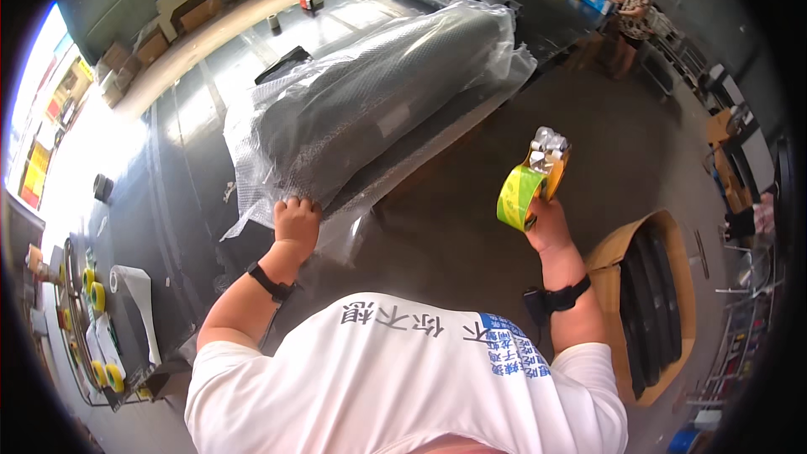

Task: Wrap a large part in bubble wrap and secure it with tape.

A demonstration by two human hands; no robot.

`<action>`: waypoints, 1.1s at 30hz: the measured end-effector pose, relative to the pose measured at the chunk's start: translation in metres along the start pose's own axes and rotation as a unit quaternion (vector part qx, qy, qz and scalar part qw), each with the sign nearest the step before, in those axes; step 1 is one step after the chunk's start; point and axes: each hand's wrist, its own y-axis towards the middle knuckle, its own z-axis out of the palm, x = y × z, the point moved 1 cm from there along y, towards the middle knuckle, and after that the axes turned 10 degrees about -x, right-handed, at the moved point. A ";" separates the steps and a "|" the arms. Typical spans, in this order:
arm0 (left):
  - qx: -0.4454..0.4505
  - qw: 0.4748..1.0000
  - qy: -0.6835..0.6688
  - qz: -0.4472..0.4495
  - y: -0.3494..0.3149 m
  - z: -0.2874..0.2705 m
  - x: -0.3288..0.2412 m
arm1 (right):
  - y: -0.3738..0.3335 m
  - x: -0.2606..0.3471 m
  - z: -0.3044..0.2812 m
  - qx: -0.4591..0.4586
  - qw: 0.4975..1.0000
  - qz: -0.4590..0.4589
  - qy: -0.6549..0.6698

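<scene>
A long dark bundle lies on the table inside clear bubble wrap, whose loose edges spread over the tabletop and hang past its near edge. My left hand is closed on the near left end of the wrap, fingers curled over it. Out to the right, my right hand grips a tape dispenser loaded with a yellow-green roll of tape. The dispenser is held up in the air, away from the bundle. What is inside the wrap is hard to make out.
An open cardboard box with long black curved pieces stands to my right. On the table are a black flat item and a red tape dispenser. Tape rolls hang at the left. Another person stands at the far right.
</scene>
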 end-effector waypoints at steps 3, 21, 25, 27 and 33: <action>0.019 0.998 -0.015 -0.060 -0.010 -0.012 -0.015 | 0.102 0.025 0.020 0.036 0.999 0.014 0.000; -0.301 0.215 -0.315 -0.874 0.032 -0.021 -0.029 | 0.487 0.071 0.225 0.297 0.914 0.019 -0.277; -0.298 0.038 -0.342 -0.890 0.043 -0.021 -0.011 | 0.530 0.043 0.229 0.374 0.871 0.066 -0.312; -0.341 0.036 -0.338 -0.877 -0.038 0.020 -0.020 | 0.533 0.025 0.224 0.405 0.848 0.133 -0.314; -0.318 -0.033 -0.211 -0.924 -0.078 0.038 -0.066 | 0.528 0.012 0.194 0.477 0.819 0.160 -0.275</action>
